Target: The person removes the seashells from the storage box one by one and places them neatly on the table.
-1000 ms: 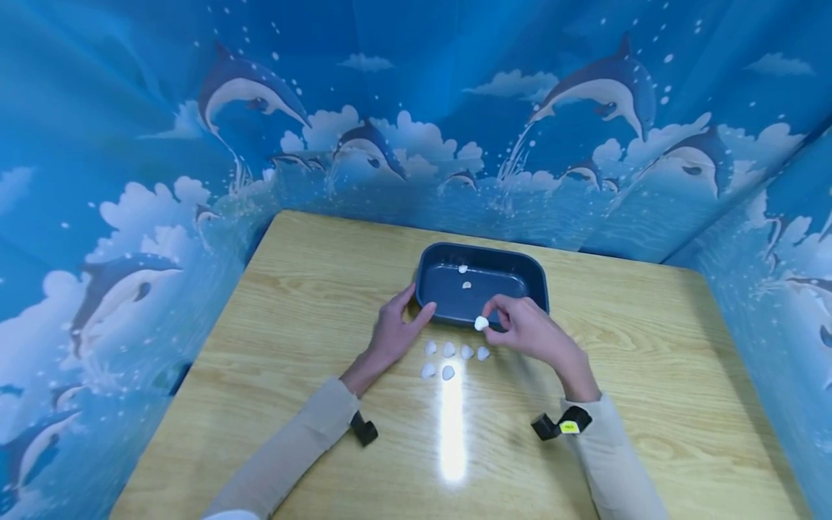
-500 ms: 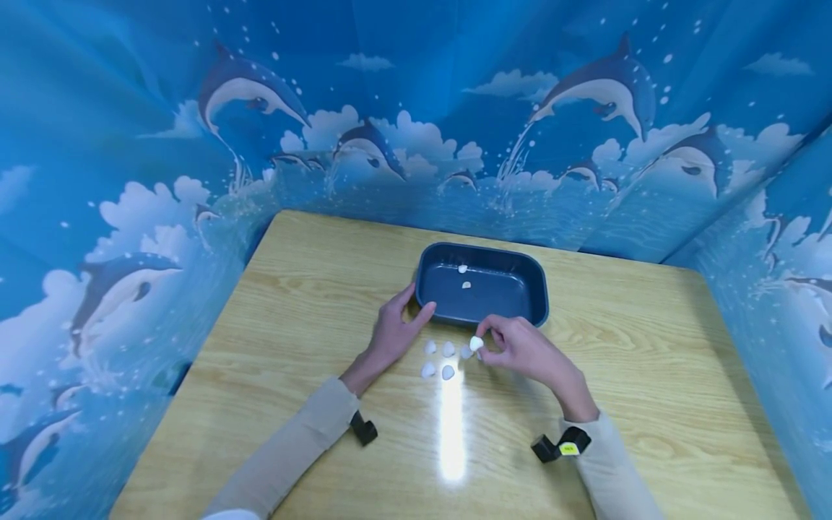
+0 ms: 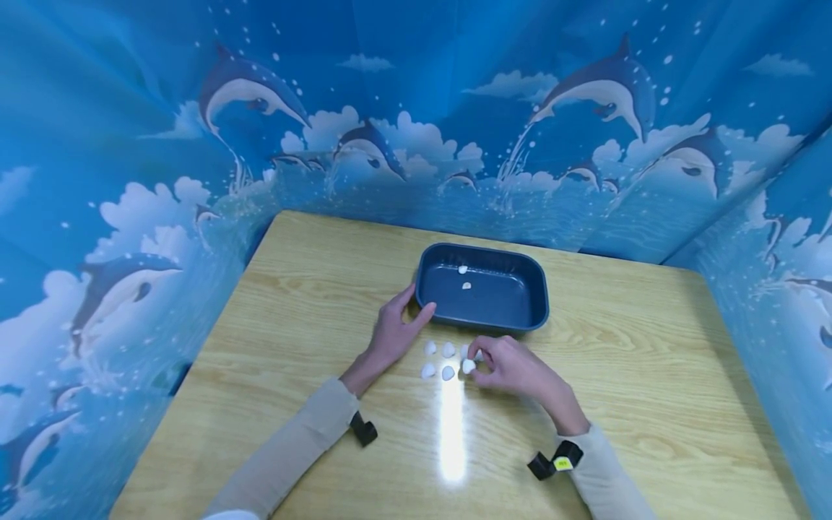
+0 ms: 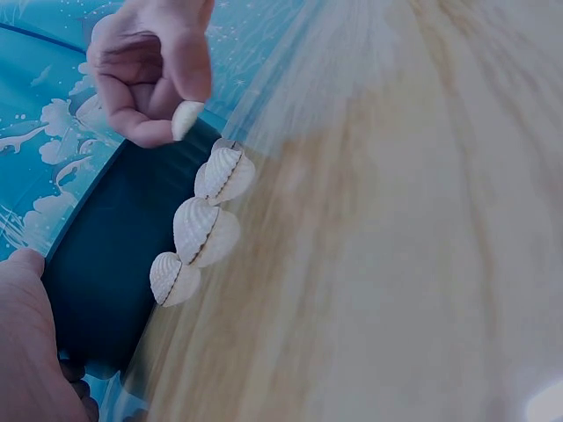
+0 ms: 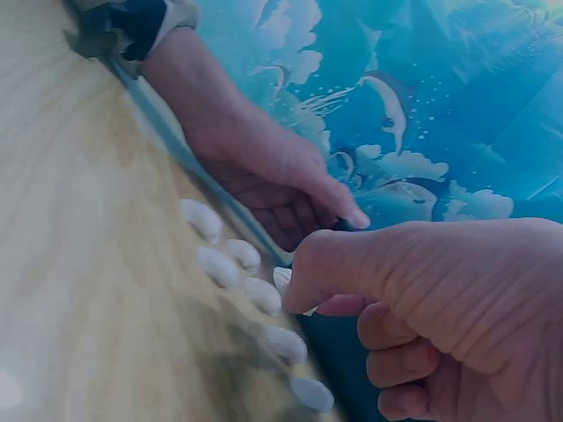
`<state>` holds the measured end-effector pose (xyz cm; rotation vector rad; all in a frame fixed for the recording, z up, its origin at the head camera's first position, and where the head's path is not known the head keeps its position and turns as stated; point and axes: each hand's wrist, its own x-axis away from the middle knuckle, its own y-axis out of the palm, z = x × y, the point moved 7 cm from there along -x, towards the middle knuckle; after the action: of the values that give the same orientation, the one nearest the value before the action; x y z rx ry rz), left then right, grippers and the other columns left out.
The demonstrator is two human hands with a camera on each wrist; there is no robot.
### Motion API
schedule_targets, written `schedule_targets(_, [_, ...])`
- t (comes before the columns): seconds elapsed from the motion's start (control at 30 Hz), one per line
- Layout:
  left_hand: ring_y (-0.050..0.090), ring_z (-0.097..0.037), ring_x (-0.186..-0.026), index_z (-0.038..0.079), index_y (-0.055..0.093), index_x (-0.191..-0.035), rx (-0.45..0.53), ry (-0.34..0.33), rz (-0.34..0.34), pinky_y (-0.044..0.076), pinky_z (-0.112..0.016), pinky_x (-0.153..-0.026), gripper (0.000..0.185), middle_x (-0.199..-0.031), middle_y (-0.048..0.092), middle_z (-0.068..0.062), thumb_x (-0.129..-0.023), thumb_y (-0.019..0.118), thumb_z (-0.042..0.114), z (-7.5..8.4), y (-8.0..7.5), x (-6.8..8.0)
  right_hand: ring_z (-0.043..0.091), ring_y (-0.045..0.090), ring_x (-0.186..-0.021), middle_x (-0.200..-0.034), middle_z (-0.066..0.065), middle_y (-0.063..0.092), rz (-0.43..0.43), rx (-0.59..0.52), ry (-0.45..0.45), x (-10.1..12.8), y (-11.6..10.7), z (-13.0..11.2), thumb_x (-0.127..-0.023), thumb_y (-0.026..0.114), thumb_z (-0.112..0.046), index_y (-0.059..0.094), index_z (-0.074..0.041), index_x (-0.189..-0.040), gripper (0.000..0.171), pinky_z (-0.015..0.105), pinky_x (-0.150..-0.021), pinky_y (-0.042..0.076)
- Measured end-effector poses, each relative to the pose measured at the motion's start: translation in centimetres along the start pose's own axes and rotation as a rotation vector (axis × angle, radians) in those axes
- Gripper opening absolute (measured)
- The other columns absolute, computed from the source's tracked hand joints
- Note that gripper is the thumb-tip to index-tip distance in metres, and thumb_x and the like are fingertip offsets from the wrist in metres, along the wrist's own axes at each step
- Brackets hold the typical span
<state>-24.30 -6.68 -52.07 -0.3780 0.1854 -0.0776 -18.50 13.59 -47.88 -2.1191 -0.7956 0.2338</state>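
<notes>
My right hand (image 3: 510,367) pinches a small white seashell (image 4: 187,120) between thumb and index finger, low over the table beside the rows of shells. Several more white ribbed seashells (image 3: 448,349) lie on the table in two short rows before the tray; the right fingers partly cover the rightmost ones in the head view. My left hand (image 3: 393,328) holds the near left corner of a dark blue rectangular tray (image 3: 481,320), thumb at the front side and fingers along the left side. Two small pale pieces (image 3: 466,286) lie inside the tray.
The wooden table (image 3: 312,289) ends close behind the tray, where a blue dolphin-print curtain (image 3: 416,144) hangs. That curtain also runs along the left and right sides. A bright light reflection (image 3: 453,433) falls on the tabletop in front of the shells.
My right hand has moved from the tray's front rim toward me and slightly left, carrying the pinched seashell down beside the rows. The left hand and the tray have stayed in place.
</notes>
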Motion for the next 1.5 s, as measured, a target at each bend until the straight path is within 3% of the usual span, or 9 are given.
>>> schedule_targets(0.47, [0.038, -0.019, -0.152, 0.008, 0.04, -0.159, -0.008, -0.003, 0.005, 0.033, -0.038, -0.124, 0.076, -0.162, 0.042, -0.008, -0.102, 0.063, 0.053, -0.1, -0.1, 0.0, -0.001, 0.042, -0.056, -0.067, -0.012, 0.052, -0.031, 0.097, -0.025, -0.2, 1.4, 0.4, -0.084, 0.077, -0.013, 0.073, -0.009, -0.104, 0.021, 0.02, -0.049, 0.035])
schedule_targets(1.0, [0.038, -0.018, -0.152, 0.009, 0.04, -0.159, -0.004, -0.016, 0.006, 0.033, -0.038, -0.124, 0.081, -0.162, 0.042, -0.007, -0.1, 0.06, 0.061, -0.2, -0.1, 0.0, 0.001, 0.041, -0.053, -0.062, -0.012, 0.048, -0.07, 0.066, 0.022, -0.1, 0.7, -0.1, -0.089, 0.079, -0.014, 0.075, -0.008, -0.11, 0.022, 0.019, -0.047, 0.032])
schedule_targets(1.27, [0.039, -0.018, -0.151, 0.004, 0.042, -0.158, 0.044, 0.03, -0.004, 0.033, -0.037, -0.124, 0.074, -0.161, 0.044, -0.009, -0.103, 0.064, 0.048, 0.1, 0.0, -0.1, 0.001, 0.04, -0.053, -0.061, -0.012, 0.043, -0.019, 0.034, -0.02, -0.1, -1.8, -1.2, -0.091, 0.078, -0.009, 0.074, -0.006, -0.106, 0.016, 0.02, -0.048, 0.032])
schedule_targets(1.5, [0.038, -0.017, -0.151, 0.006, 0.042, -0.158, 0.043, 0.019, -0.008, 0.034, -0.035, -0.124, 0.073, -0.162, 0.044, -0.007, -0.102, 0.064, 0.049, 0.1, 0.0, 0.0, 0.001, 0.036, -0.053, -0.062, -0.012, 0.04, 0.144, 0.06, -0.083, -0.6, -4.9, -1.1, -0.092, 0.078, -0.006, 0.076, -0.003, -0.106, 0.014, 0.02, -0.049, 0.031])
